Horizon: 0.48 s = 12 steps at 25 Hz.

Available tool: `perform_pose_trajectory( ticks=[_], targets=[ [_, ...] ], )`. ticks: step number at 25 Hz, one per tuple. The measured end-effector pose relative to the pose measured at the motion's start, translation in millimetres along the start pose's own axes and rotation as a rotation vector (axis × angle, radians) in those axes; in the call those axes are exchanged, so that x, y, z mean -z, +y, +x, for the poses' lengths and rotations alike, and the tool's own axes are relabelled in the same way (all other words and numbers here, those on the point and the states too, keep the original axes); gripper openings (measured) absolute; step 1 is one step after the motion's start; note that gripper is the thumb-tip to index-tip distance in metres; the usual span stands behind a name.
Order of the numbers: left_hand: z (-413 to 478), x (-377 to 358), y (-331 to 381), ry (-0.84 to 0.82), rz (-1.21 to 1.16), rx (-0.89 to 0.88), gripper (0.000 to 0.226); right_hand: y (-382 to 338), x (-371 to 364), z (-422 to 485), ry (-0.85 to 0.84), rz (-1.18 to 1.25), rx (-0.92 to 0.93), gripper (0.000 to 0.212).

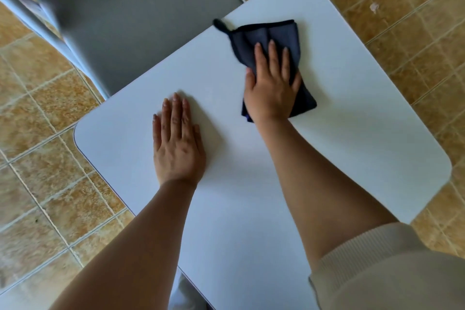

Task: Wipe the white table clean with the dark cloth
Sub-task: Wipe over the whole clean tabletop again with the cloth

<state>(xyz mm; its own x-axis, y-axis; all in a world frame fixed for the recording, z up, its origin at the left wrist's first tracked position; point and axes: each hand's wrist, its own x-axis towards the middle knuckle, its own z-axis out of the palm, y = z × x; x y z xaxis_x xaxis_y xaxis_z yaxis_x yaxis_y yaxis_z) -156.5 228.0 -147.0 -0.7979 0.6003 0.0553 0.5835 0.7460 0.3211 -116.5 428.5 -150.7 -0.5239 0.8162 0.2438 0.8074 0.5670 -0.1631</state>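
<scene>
The white table (pixel 339 98) with rounded corners fills the middle of the head view. A dark blue cloth (pixel 266 33) with a small hanging loop lies folded on its far part. My right hand (pixel 273 83) presses flat on top of the cloth, fingers spread, covering its near half. My left hand (pixel 177 141) rests palm down on the bare tabletop to the left, fingers together, holding nothing.
A grey chair (pixel 136 15) with a metal frame stands tucked against the table's far-left edge. Tan floor tiles (pixel 50 184) surround the table on all sides. A beige sleeve (pixel 382 274) shows at the lower right.
</scene>
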Motion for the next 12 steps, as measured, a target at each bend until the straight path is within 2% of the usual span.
perform_pose_trajectory(
  ticks=[6,12],
  targets=[
    [-0.7,0.3,-0.9,0.008,-0.004,-0.001,0.052,-10.8,21.9,-73.4,-0.054,0.092,0.167,0.046],
    [0.6,-0.3,-1.1,-0.004,-0.008,0.002,0.052,68.7,61.5,-152.3,-0.128,-0.040,0.151,0.049]
  ],
)
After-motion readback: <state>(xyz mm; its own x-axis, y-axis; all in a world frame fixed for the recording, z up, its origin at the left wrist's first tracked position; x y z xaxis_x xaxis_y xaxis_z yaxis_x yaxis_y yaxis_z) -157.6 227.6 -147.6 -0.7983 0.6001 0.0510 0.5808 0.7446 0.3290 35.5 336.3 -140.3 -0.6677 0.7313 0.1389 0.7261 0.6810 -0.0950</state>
